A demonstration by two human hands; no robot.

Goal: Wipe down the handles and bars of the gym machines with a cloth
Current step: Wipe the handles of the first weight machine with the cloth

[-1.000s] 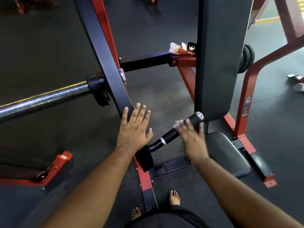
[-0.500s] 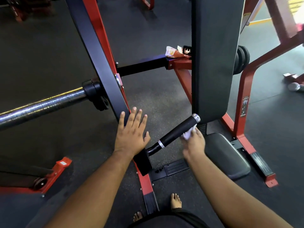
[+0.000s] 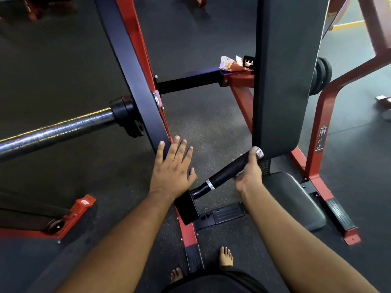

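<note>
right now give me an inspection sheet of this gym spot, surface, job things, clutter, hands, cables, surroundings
surface: dark speckled rubber floor, bare feet at the bottom edge
job's things: black handle with a silver end cap, sticking out from the black and red frame arm; a bit of pale cloth seems to show under the right hand, mostly hidden
clutter: crumpled orange and white wrapper on the crossbar
hands: left hand flat on the frame arm, fingers straight; right hand wrapped round the handle near its end
cables: nothing seen
surroundings: steel bar to the left, upright black back pad, black seat pad, weight plates behind the pad
</note>
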